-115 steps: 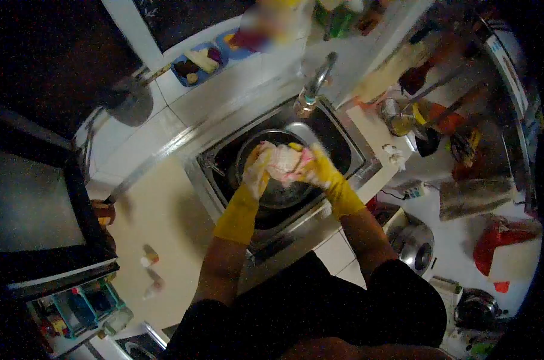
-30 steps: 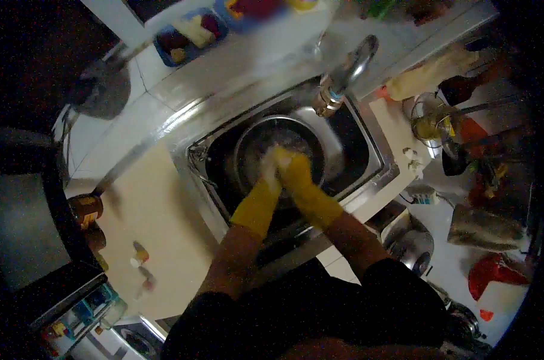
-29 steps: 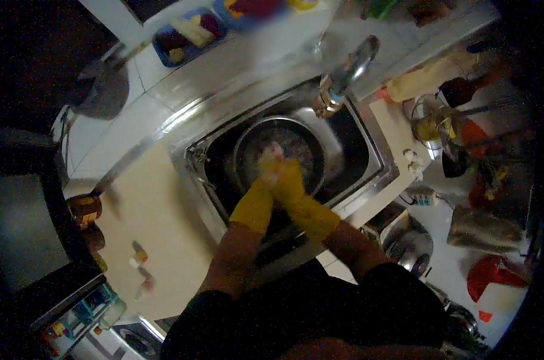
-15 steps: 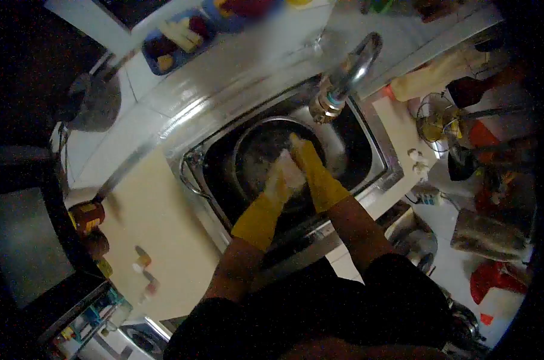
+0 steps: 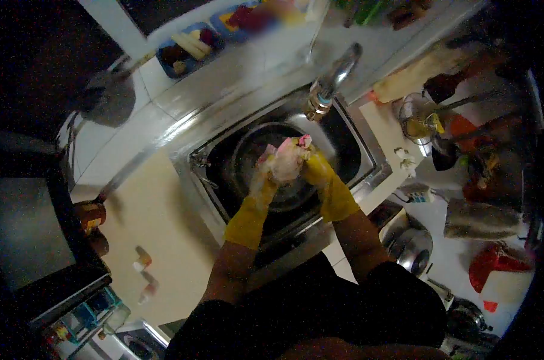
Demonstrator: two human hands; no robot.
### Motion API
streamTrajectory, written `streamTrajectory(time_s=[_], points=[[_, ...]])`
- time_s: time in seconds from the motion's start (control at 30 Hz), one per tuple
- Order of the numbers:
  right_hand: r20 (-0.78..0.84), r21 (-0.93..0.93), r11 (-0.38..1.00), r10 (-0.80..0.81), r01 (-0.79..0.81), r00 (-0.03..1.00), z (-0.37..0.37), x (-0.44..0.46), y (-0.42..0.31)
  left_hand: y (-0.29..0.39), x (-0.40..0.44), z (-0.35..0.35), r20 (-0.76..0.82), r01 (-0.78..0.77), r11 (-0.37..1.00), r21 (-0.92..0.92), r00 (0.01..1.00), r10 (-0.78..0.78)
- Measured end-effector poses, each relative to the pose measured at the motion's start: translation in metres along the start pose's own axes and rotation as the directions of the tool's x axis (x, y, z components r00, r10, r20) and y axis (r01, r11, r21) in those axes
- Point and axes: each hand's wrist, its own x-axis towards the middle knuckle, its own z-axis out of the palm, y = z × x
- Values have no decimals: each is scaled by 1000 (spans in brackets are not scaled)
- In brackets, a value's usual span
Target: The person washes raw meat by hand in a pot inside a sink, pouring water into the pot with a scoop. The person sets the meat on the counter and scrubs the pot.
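Both my hands wear yellow rubber gloves and are over the steel sink (image 5: 377, 157). Between them is a pale pink and white lump (image 5: 287, 162) that looks like raw meat, raised above a round dark pan (image 5: 239, 153) in the basin. My left hand (image 5: 265, 180) grips the lump's left side, and my right hand (image 5: 317, 168) has its right side, near a brighter pink edge. The fingertips are partly blurred. A curved metal faucet (image 5: 332, 84) rises behind the basin, its spout to the right of the pan.
Beige counter (image 5: 158, 222) lies left of the sink, with small bottles (image 5: 143, 262) on it. A blue tray (image 5: 191, 51) of food pieces is on the ledge behind. To the right are a wire strainer (image 5: 417, 117), garlic-like white pieces (image 5: 405, 162) and a metal pot (image 5: 411, 249).
Half a second ago the lump was low in the pan between my hands. Now it is raised and spread wider, and my hands are farther apart. The camera view has shifted slightly.
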Motion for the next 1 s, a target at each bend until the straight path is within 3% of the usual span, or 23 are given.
streamTrajectory(time_s=[0.03, 0.13, 0.17, 0.2, 0.23, 0.27, 0.3, 0.33, 0.37, 0.4, 0.43, 0.5, 0.53, 0.57, 0.6, 0.67, 0.73, 0.77, 0.8, 0.87, 0.93, 0.97, 1.0], points=[[4, -6, 1000, -5, 5, 1000, -1, 1, 5, -4, -2, -7, 8, -4, 1000, 0, 1000, 4], [-149, -43, 996, 66, -73, 987, -1, 5, 23, -22, 14, -65, 87, -282, 940, 189, 959, 270], [-205, -520, 852, -58, -58, 977, 1, 4, 32, -22, 20, -76, -2, -241, 951, 195, 969, 246], [-180, -919, 360, -13, -164, 983, 19, 8, 29, -20, 17, -75, -48, -219, 956, 196, 971, 233], [-156, -949, -282, 31, -141, 987, 36, 13, 26, -18, 15, -76, -93, -197, 961, 195, 971, 219], [-154, -949, -284, 32, -139, 988, 40, 14, 34, -10, 6, -61, -43, -116, 993, 26, 992, 117], [68, -964, -264, -137, 29, 988, 38, 8, 51, -6, -5, -48, 20, -18, 990, -139, 1000, 21], [273, -944, -268, -302, 193, 913, 34, 0, 71, -12, -15, -30, 15, -14, 990, -140, 1000, 16], [449, -891, -296, -452, 345, 771, 30, -9, 87, -28, -26, -10, -88, -197, 976, 96, 975, 206], [443, -894, -288, -455, 343, 772, 30, -10, 95, -36, -31, -5, -133, -341, 874, 346, 904, 406], [307, -943, -239, -355, 231, 883, 25, 1, 95, -25, -26, -11, -122, -353, 868, 349, 901, 416], [-27, -982, -183, -104, -46, 994, 10, 12, 100, -16, -2, -75, 35, -167, 985, 29, 985, 166], [-32, -981, -185, -98, -50, 995, -5, 19, 125, -12, 5, -87, 90, -62, 998, -1, 994, 62], [71, -933, -352, -389, -77, 919, -24, 34, 166, -11, 4, -80, 43, -37, 998, 47, 998, 35], [140, -937, -347, -303, 28, 943, -21, 22, 149, -12, 5, -72, 4, -16, 995, 95, 1000, 15], [272, -930, -287, -120, 229, 955, -15, -4, 113, -37, 3, -46, -176, -105, 924, 368, 968, 180], [-225, -927, 330, -110, -178, 968, -12, 15, 108, -36, 11, -40, -188, -152, 893, 423, 950, 250], [20, -1000, 18, -135, 22, 991, -17, 4, 107, -27, 21, -57, -26, -121, 973, 194, 991, 129], [264, -929, -303, -151, 210, 953, -21, -7, 107, -18, 14, -60, 145, -28, 999, -33, 989, 32], [125, -897, -438, -131, 55, 984, -21, 8, 111, -17, 8, -44, -46, 113, 994, -3, 993, -113], [27, -874, -484, -116, -32, 993, -21, -3, 120, -32, -6, 15, -203, -154, 916, 370, 949, 242], [-39, -942, -330, -80, -63, 996, -28, 14, 115, -21, 6, 8, -184, -177, 908, 380, 948, 261], [-113, -980, -164, -12, -113, 994, -33, 17, 113, -19, 13, -19, -6, -116, 958, 263, 992, 122]])
